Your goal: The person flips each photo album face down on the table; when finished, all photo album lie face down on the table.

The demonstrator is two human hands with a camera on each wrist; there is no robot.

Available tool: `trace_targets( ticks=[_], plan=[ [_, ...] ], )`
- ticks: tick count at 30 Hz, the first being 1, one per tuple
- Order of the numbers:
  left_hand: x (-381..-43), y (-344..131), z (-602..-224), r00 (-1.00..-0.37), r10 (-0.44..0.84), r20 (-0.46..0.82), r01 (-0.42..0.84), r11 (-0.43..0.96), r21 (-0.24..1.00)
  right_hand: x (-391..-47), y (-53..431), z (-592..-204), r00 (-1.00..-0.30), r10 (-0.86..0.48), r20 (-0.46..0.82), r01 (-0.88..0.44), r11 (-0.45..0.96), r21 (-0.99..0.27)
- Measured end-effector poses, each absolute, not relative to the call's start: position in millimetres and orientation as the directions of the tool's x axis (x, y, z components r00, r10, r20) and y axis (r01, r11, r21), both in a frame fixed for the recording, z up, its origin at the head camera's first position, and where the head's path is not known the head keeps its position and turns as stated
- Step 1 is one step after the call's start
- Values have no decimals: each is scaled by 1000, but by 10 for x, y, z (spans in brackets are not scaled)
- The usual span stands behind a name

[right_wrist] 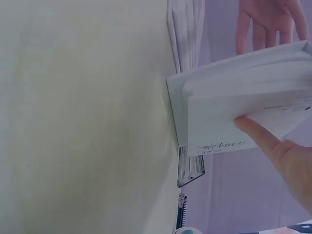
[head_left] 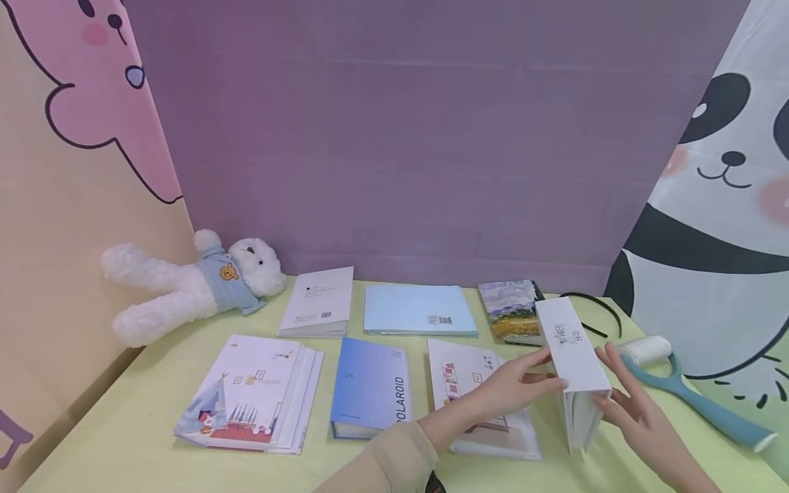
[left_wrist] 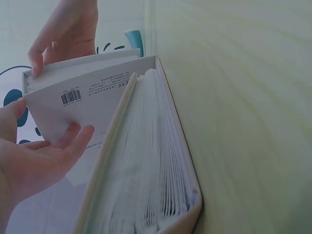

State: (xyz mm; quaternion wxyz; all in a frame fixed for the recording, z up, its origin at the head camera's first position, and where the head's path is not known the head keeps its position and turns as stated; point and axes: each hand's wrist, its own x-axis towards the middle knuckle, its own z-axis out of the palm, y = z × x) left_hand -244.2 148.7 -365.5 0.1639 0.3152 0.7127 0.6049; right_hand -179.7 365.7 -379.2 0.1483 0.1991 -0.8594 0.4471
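Note:
A thick white photo album stands upright on the table, its spine with handwritten characters facing up and its covers downward. My left hand touches its left side, the thumb at the near corner of the spine. On the other side, my right hand has its fingers spread along the spine's edge. Its thumb rests on the white cover in the right wrist view. The fingers of my left hand lie against the cover with a barcode in the left wrist view. Pages show between the covers.
Just left lie an illustrated white album, a blue POLAROID album and another illustrated album. Behind are a light blue book, a white booklet and a landscape-cover notebook. A plush bear and lint roller flank them.

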Motion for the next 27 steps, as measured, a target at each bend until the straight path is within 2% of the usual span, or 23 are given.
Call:
trace_targets(
  ticks=[6, 13, 16, 20, 23, 27],
  plan=[
    [-2436, 1487, -3648, -760, 638, 123, 232, 90, 968, -1787, 3568, -3823, -778, -227, 586, -601, 543, -587],
    [-2417, 1507, -3665, -753, 640, 154, 327, 160, 931, -1762, 3596, -3843, -811, -211, 545, -556, 565, -609],
    [-2404, 1526, -3673, -751, 644, 145, 332, 178, 926, -1754, 3643, -3845, -832, -189, 522, -537, 512, -670],
    [-2395, 1560, -3690, -731, 671, 125, 317, 171, 933, -1760, 3689, -3825, -854, -104, 509, -484, 514, -708],
    [-2396, 1585, -3716, -710, 698, 95, 301, 179, 937, -1765, 3695, -3791, -863, -32, 504, -425, 584, -691],
    [-2402, 1615, -3760, -659, 750, 65, 316, 198, 928, -1751, 3684, -3719, -887, 64, 458, -328, 610, -722]
  ],
)
